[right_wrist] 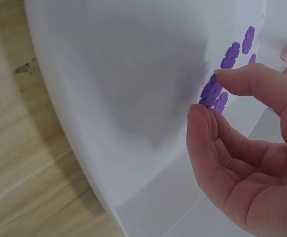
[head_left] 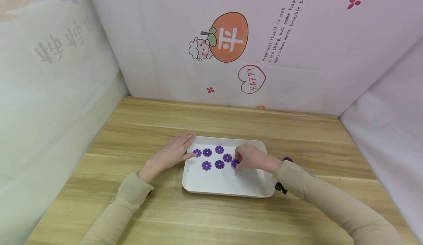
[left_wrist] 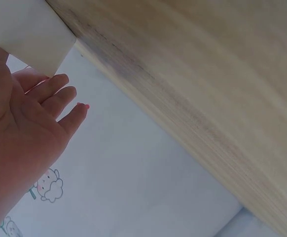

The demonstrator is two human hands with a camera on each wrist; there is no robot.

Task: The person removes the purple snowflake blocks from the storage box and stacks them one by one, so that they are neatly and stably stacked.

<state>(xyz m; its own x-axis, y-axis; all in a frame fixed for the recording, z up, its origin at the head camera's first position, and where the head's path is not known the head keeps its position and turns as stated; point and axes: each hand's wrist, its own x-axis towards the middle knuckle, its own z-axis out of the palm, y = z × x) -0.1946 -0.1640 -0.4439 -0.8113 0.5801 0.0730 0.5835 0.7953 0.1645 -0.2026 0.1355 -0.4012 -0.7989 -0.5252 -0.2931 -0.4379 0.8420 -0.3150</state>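
Thumb and finger of the right hand [head_left: 252,157] pinch one purple disc [head_left: 235,163] by its edges in the white tray [head_left: 224,186], whose long axis runs from hand to hand. From my station I read six other discs [head_left: 219,164] to its left, toward the left hand [head_left: 172,152], which lies straight-fingered at the tray's left rim, holding no disc.

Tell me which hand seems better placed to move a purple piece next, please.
Probably the right hand: it pinches a purple piece, while the left hand rests at the edge of the tray.
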